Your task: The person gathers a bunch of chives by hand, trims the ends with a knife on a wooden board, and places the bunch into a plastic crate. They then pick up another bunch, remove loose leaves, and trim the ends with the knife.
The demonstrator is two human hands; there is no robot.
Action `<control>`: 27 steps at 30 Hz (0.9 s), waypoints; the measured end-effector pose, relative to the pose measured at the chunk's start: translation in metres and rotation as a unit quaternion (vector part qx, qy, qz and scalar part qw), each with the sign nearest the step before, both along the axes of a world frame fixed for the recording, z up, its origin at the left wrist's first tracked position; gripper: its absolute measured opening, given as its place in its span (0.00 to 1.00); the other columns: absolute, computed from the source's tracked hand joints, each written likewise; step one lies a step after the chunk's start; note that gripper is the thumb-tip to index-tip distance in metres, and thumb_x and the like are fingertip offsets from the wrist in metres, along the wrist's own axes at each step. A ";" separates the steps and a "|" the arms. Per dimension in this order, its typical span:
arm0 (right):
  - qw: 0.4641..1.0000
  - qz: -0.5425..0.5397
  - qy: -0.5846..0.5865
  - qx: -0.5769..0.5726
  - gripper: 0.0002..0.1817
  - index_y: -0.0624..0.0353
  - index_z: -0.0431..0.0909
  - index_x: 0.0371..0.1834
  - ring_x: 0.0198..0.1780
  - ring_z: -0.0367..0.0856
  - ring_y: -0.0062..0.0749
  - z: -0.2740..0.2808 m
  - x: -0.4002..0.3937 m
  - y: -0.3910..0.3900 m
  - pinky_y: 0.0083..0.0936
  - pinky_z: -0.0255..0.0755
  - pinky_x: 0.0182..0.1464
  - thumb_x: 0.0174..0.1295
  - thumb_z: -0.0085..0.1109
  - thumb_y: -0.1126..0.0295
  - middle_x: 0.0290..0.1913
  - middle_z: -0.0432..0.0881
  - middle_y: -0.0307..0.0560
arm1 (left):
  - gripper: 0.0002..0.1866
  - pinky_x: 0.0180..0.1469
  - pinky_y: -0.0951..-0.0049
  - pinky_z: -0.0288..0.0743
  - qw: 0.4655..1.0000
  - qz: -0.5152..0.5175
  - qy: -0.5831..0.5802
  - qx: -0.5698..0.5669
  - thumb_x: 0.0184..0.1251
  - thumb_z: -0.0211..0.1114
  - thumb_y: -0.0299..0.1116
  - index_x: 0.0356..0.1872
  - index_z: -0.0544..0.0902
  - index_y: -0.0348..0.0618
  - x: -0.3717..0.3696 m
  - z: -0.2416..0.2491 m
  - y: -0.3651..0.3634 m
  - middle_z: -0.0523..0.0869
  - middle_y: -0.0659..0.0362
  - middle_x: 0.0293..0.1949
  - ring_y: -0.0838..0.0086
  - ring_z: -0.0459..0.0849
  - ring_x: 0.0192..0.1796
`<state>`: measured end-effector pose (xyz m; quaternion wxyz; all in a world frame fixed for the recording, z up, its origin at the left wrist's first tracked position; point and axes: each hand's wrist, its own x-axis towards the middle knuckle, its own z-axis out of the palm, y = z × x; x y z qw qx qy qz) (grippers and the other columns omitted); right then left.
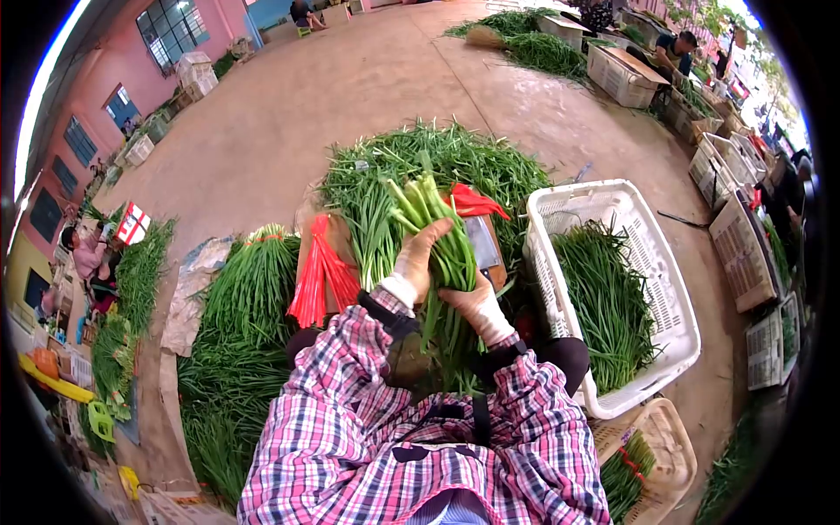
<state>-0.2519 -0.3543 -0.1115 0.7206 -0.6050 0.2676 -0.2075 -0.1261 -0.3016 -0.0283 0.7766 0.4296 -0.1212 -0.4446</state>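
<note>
A bunch of long green leafy stalks (426, 199) with thick pale ends is upright in front of me. My left hand (420, 255) is closed around its upper stems. My right hand (477, 308) grips the bunch lower down on the right; leaves hang below between my arms. Red plastic strips (322, 276) lie left of my left hand. Behind the bunch, another red strip (479, 201) rests above a flat grey metal-looking piece (483, 241), partly hidden. A big pile of loose greens (437, 144) spreads on the ground ahead.
On my right stands a white plastic basket (678, 337) holding greens, with a second basket (681, 437) behind it holding a red-tied bundle. To my left lie stacked green bundles (254, 280). Other people work at the far left (83, 249) and far right (674, 54).
</note>
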 end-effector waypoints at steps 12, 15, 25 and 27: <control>0.912 0.190 -0.157 0.327 0.36 0.62 0.69 0.65 0.49 0.82 0.33 0.010 -0.051 0.018 0.31 0.77 0.54 0.52 0.67 0.62 0.53 0.81 0.46 | 0.32 0.68 0.65 0.66 0.924 -0.375 -0.072 0.003 0.66 0.65 0.34 0.70 0.66 0.37 0.007 -0.048 0.053 0.76 0.54 0.64 0.65 0.75 0.64; 0.887 0.191 -0.144 0.394 0.37 0.62 0.70 0.64 0.48 0.84 0.35 -0.002 -0.054 0.024 0.32 0.79 0.52 0.54 0.68 0.54 0.54 0.82 0.49 | 0.38 0.68 0.63 0.68 0.919 -0.392 -0.018 -0.041 0.59 0.69 0.43 0.68 0.67 0.34 -0.004 -0.037 0.038 0.76 0.49 0.64 0.62 0.77 0.63; 0.893 0.125 -0.125 0.414 0.36 0.50 0.62 0.74 0.60 0.75 0.27 -0.040 -0.062 0.050 0.27 0.71 0.61 0.68 0.56 0.45 0.63 0.75 0.38 | 0.28 0.55 0.58 0.80 0.932 -0.310 0.185 0.007 0.59 0.66 0.42 0.55 0.77 0.31 -0.021 -0.065 0.037 0.86 0.48 0.46 0.59 0.86 0.46; 0.906 0.181 -0.083 0.374 0.36 0.54 0.63 0.73 0.61 0.74 0.28 -0.023 -0.073 0.046 0.27 0.70 0.63 0.69 0.54 0.45 0.63 0.76 0.40 | 0.28 0.63 0.55 0.75 0.946 -0.278 0.165 -0.024 0.58 0.67 0.41 0.54 0.76 0.30 -0.019 -0.064 0.036 0.84 0.50 0.45 0.62 0.85 0.48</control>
